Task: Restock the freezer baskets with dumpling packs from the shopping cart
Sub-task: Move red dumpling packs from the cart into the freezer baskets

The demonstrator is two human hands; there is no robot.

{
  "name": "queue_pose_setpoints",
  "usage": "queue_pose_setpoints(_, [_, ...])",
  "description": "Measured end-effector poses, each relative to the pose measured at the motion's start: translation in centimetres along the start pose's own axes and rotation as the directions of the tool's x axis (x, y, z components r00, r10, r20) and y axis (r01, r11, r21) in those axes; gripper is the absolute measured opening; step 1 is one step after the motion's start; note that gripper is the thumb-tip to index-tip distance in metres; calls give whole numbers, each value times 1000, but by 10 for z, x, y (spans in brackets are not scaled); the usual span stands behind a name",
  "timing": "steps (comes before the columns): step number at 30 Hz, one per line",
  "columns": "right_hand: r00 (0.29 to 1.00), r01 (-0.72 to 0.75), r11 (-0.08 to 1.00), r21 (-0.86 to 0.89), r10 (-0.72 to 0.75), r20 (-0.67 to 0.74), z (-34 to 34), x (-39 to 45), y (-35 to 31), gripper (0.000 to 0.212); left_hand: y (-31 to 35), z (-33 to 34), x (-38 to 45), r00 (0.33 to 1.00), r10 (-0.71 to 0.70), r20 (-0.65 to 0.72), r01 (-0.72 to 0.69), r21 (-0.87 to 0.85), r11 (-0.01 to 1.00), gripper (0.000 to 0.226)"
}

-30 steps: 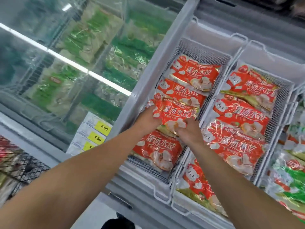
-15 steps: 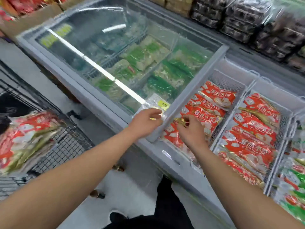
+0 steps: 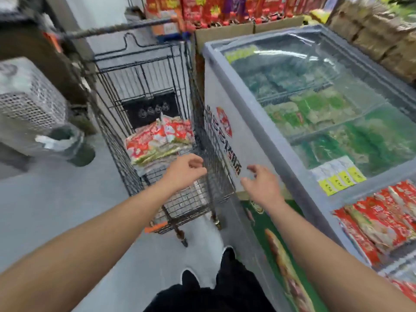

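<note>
A black wire shopping cart (image 3: pixel 117 136) stands left of the chest freezer (image 3: pixel 225 158). A stack of red dumpling packs (image 3: pixel 157 140) lies in the cart. My left hand (image 3: pixel 184 171) hovers over the cart's near end, just short of the stack, fingers loosely curled and holding nothing. My right hand (image 3: pixel 262 184) hangs in front of the freezer's side wall, fingers relaxed and empty. More red dumpling packs (image 3: pixel 380 224) lie in the open freezer section at the right edge.
A closed glass lid (image 3: pixel 326 104) covers green packs in the freezer. Yellow price tags (image 3: pixel 340 179) sit on the lid frame. A white perforated unit (image 3: pixel 27 102) and a lined bin (image 3: pixel 67 143) stand left of the cart. Stacked goods fill the back.
My view swung left from the freezer baskets to the cart. Both hands left the red packs and the lid frame, and now reach empty toward the cart.
</note>
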State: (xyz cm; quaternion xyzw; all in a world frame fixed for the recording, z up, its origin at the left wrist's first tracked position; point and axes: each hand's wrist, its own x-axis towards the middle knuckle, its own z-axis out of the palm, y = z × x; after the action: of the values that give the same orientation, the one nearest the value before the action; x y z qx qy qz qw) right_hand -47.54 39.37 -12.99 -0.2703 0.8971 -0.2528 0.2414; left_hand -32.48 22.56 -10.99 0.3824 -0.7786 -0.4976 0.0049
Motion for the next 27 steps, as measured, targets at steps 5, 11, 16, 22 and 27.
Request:
queue_pose_setpoints(5, [981,123,990,-63,-112,160,53,31,-67,49,-61,-62,-8,980,-154,-128,143,-85,986,39])
queue_pose_setpoints(11, [937,211,976,-48,-188,295,105,92,-118,50,-116,-110,12,915,-322,-242,282,-183,942,40])
queue_pose_setpoints(16, [891,218,971,-95,-159,425,145,169,-142,51,-145,-130,68,853,-447,-269,389,-242,889,41])
queue_pose_setpoints(22, [857,179,974,-137,-87,508,182,264,-153,50,-164,-140,169,816,-540,-206,474,-298,829,37])
queue_pose_setpoints(27, [854,120,985,-121,-40,519,213,333,-153,47,-181,-135,266,804,-567,-182,486,-350,801,40])
